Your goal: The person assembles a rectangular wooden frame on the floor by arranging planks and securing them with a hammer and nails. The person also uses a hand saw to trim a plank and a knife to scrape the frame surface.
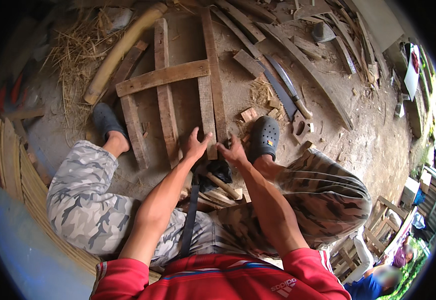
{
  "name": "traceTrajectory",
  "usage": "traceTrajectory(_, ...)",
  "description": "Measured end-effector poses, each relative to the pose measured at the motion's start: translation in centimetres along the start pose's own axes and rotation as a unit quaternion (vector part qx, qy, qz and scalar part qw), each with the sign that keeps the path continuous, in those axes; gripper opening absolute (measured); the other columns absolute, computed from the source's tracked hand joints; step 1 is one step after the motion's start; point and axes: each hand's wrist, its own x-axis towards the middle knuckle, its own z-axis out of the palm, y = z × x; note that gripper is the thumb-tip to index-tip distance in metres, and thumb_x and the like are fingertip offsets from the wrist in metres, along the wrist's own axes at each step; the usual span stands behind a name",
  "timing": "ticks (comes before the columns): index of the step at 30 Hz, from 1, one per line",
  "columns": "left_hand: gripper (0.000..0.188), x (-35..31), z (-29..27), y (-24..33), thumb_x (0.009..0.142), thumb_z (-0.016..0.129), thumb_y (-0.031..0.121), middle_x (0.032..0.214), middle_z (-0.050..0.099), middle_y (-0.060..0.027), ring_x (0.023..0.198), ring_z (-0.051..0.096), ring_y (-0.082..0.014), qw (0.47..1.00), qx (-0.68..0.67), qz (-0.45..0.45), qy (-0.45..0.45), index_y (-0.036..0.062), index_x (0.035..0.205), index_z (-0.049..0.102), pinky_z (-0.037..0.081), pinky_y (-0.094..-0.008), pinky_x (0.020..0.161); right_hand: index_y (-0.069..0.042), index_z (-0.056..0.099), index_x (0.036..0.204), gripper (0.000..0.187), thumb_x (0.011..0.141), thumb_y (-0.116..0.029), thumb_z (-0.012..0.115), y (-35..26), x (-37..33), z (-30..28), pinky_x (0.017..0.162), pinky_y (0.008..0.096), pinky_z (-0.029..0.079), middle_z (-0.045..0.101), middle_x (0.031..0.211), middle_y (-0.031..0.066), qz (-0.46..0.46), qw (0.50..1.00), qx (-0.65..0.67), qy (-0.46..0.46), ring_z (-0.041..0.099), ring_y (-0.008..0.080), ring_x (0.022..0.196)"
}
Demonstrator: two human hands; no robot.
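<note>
A wooden slat frame (pixel 163 80) lies on the ground between my feet, with a crosspiece over several lengthwise slats. My left hand (pixel 194 148) is at the near end of its right slat (pixel 206 107), thumb on the wood and index finger stretched along the edge. Against that slat lies a longer loose slat (pixel 213 55). My right hand (pixel 235 152) has its fingertips around the near end of this longer piece. Just below my hands, a wooden handle (pixel 223 186) sticks out of a black bundle (pixel 219 171); its head is hidden.
Right of my right shoe (pixel 265 136) lie a handsaw (pixel 283 97) and a long-bladed knife (pixel 287 84). Wood chips (pixel 265 97), a long board (pixel 308 75) and a grey block (pixel 323 32) are farther right. Straw (pixel 75 65) and a round pole (pixel 120 55) lie left. People (pixel 378 280) are at lower right.
</note>
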Motion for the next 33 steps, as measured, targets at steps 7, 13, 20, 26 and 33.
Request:
traceTrajectory(7, 0.030, 1.3, -8.0, -2.0, 0.090, 0.061, 0.029, 0.103, 0.062, -0.0124, 0.095, 0.060, -0.0335, 0.934, 0.057, 0.156, 0.315, 0.0092, 0.113, 0.061, 0.049, -0.0426, 0.082, -0.003, 0.055, 0.116, 0.045, 0.088, -0.037, 0.065, -5.3, 1.2, 0.6, 0.084, 0.0442, 0.050, 0.060, 0.107, 0.0191, -0.151, 0.974, -0.088, 0.142, 0.059, 0.0378, 0.102)
traceTrajectory(13, 0.067, 1.9, -13.1, -6.6, 0.079, 0.073, 0.038, 0.134, 0.046, -0.0150, 0.124, 0.044, -0.0353, 0.900, 0.221, -0.079, 0.366, 0.0132, 0.134, 0.045, 0.038, -0.0490, 0.101, -0.004, 0.050, 0.123, 0.053, 0.084, -0.036, 0.068, -7.1, 1.3, 2.8, 0.088, 0.0445, 0.049, 0.055, 0.113, 0.0187, -0.131, 0.978, -0.109, 0.118, 0.055, 0.0370, 0.109)
traceTrajectory(20, 0.083, 2.5, -16.6, -10.0, 0.075, 0.078, 0.036, 0.143, 0.035, -0.0229, 0.129, 0.043, -0.0383, 0.937, 0.208, -0.133, 0.249, 0.0036, 0.138, 0.037, 0.045, -0.0453, 0.102, -0.003, 0.039, 0.133, 0.074, 0.077, -0.035, 0.076, -8.5, 2.1, 3.8, 0.096, 0.0475, 0.046, 0.047, 0.123, 0.0194, -0.012, 0.986, -0.153, 0.067, 0.047, 0.0391, 0.119)
traceTrajectory(26, 0.070, 2.7, -19.5, -9.0, 0.083, 0.065, 0.036, 0.135, 0.047, -0.0289, 0.124, 0.049, -0.0413, 0.954, 0.230, -0.119, 0.153, -0.0011, 0.137, 0.038, 0.043, -0.0465, 0.102, 0.001, 0.038, 0.129, 0.069, 0.072, -0.017, 0.072, -7.4, 2.2, 3.8, 0.101, 0.0471, 0.040, 0.045, 0.117, 0.0233, -0.074, 0.988, -0.075, 0.115, 0.044, 0.0425, 0.116)
traceTrajectory(33, 0.065, 1.3, -18.4, -11.0, 0.085, 0.063, 0.032, 0.117, 0.059, -0.0300, 0.108, 0.058, -0.0446, 0.955, 0.167, -0.005, 0.244, -0.0026, 0.134, 0.039, 0.046, -0.0495, 0.093, 0.004, 0.033, 0.134, 0.076, 0.072, -0.014, 0.073, -8.0, 1.9, 1.7, 0.107, 0.0444, 0.037, 0.042, 0.130, 0.0274, -0.157, 0.978, 0.067, 0.118, 0.042, 0.0432, 0.125)
